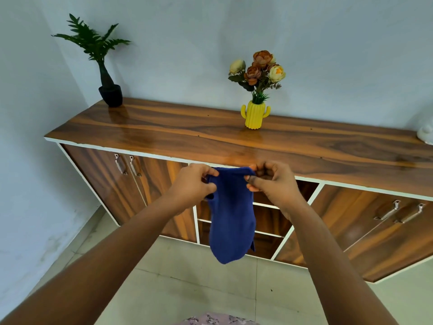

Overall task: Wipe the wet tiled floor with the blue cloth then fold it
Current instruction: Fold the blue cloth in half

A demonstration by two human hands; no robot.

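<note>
While pinched at its top corners by left hand [194, 181] and right hand [269, 177] fingers, blue cloth [230, 214] limp, doubled.

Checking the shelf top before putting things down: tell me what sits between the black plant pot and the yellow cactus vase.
Nothing: in the head view, only bare wooden cabinet top lies between the black plant pot and the yellow cactus vase.

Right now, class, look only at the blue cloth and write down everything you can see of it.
The blue cloth is a deep blue, soft-looking fabric, apparently doubled over. It hangs in the air in front of the wooden cabinet, above the tiled floor, touching neither. The left hand and right hand each pinch an upper corner, stretching the top edge level. The lower part narrows to a rounded tip. Whether it is damp cannot be told.
</note>
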